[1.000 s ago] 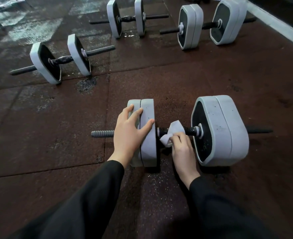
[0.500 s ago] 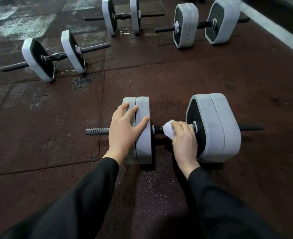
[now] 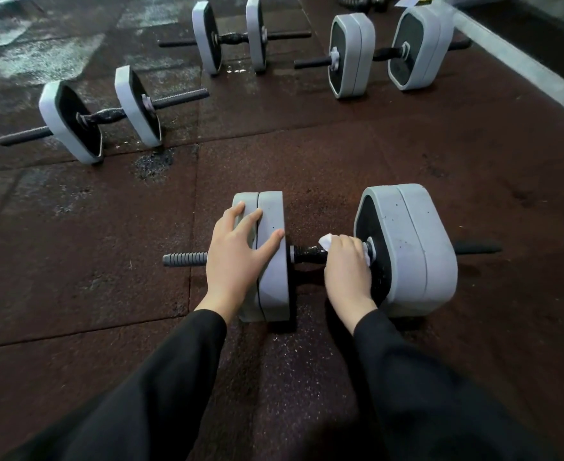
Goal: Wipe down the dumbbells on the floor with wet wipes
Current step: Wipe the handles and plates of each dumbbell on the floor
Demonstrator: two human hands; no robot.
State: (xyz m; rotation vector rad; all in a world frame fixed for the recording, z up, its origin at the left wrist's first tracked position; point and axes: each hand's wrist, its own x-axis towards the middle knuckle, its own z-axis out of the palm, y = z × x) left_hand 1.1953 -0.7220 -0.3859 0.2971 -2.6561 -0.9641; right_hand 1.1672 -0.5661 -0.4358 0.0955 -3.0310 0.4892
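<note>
Four dumbbells lie on the dark reddish-brown rubber floor (image 3: 473, 168), whose speckled tiles meet in visible seams and show pale wet patches toward the far left. Nearest is the big dumbbell (image 3: 406, 247), with two thick grey plates at each end, matte, rounded-square and lightly pitted, on a black threaded bar. Beyond it are three more: a two-plates-per-side dumbbell (image 3: 352, 54) at far right, a thin-plated dumbbell (image 3: 207, 38) at far centre, and another thin-plated dumbbell (image 3: 71, 121) at left, each with black inner faces. Two black sleeves reach in from below. Left hand (image 3: 234, 257) rests flat with fingers spread across the top of the near dumbbell's left plates. Right hand (image 3: 347, 271) curls over the handle beside the right plates, gripping a crumpled white wet wipe (image 3: 325, 241) against the bar.
</note>
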